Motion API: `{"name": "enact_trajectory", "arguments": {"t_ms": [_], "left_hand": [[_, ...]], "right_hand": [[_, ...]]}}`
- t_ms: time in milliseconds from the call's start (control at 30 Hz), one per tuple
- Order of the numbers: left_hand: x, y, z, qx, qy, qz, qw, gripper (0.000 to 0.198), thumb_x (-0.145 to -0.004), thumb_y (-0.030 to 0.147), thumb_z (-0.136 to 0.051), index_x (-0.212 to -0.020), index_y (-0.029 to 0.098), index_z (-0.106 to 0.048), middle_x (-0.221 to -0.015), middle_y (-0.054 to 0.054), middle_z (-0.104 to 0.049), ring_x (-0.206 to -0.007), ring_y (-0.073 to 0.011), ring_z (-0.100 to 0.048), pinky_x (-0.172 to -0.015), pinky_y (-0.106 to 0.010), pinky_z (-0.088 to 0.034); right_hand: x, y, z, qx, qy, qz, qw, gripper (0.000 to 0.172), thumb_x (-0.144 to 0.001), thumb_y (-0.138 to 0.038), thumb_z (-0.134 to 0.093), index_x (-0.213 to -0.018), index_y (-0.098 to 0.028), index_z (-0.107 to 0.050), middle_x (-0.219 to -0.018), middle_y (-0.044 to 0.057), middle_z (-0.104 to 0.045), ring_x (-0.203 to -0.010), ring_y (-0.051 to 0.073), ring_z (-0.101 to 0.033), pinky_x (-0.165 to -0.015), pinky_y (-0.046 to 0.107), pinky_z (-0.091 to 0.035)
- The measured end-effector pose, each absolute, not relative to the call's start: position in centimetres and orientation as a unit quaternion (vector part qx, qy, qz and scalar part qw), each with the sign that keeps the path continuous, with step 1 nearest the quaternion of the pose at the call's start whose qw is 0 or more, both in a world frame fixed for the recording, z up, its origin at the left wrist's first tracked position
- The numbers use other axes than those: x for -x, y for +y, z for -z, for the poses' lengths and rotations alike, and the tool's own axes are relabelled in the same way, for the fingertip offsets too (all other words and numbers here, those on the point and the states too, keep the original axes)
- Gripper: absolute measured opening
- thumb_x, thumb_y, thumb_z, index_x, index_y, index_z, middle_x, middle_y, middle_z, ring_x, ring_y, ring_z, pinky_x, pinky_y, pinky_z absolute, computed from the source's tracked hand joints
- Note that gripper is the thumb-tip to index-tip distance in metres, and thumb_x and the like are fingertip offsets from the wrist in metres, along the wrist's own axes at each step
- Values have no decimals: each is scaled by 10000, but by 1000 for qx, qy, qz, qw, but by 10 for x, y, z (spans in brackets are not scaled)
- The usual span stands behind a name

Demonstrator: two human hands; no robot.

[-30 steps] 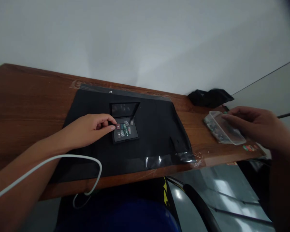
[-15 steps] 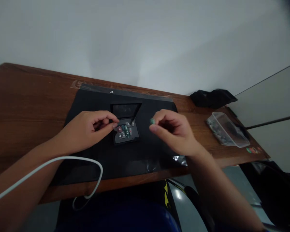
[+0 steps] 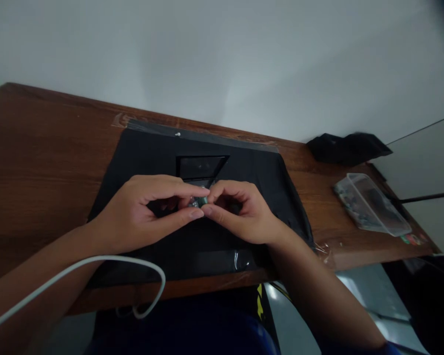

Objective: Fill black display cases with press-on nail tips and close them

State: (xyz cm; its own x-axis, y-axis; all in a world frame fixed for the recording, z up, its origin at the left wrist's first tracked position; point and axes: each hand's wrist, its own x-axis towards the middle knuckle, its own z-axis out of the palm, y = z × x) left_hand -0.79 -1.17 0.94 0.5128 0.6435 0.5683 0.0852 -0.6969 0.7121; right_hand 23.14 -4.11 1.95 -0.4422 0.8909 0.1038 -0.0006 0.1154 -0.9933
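Observation:
My left hand (image 3: pixel 157 204) and my right hand (image 3: pixel 240 209) meet over a small black case (image 3: pixel 198 167). Between their thumbs and forefingers is a green press-on nail (image 3: pixel 203 201). The right fingers pinch its right side, while the left fingertips close on it from the left. The case lies with its lid raised at the back. Several decorated nails inside are mostly hidden behind my hands; a few pale, shiny bits show beside the green one.
A black mat (image 3: pixel 151 148) is taped onto the wooden table (image 3: pixel 52 162). At the right stands a clear plastic tub (image 3: pixel 377 204) of small pieces, with a black object (image 3: pixel 348 148) behind it. A white cable (image 3: pixel 107 257) crosses my left forearm.
My right hand has brought the green press-on nail leftward to my left hand. My left hand has shifted right, over the case, and its fingertips now meet the nail.

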Motion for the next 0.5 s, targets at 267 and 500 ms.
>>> {"name": "enact_trajectory", "arguments": {"t_ms": [267,500], "left_hand": [[7,-15,-11,-778,285,-429,359,206,-980,196,-858,-1127,335,-897,-794,61,-756,-678,-101,-682,-635,-206,-537],[7,-15,-14,-744,317,-435,396,73,-940,241,-882,-942,312,-893,-732,35,-761,-621,-113,-663,-574,-217,-500]], "right_hand": [[-231,-43,-15,356,-630,-550,417,317,-920,-346,-976,-888,-183,-706,-754,-42,-651,-598,67,-487,-531,207,-389],[-230,-49,-17,343,-601,-581,428,336,-900,-355,-997,-903,-188,-705,-793,-32,-674,-663,83,-557,-614,221,-483]]}}
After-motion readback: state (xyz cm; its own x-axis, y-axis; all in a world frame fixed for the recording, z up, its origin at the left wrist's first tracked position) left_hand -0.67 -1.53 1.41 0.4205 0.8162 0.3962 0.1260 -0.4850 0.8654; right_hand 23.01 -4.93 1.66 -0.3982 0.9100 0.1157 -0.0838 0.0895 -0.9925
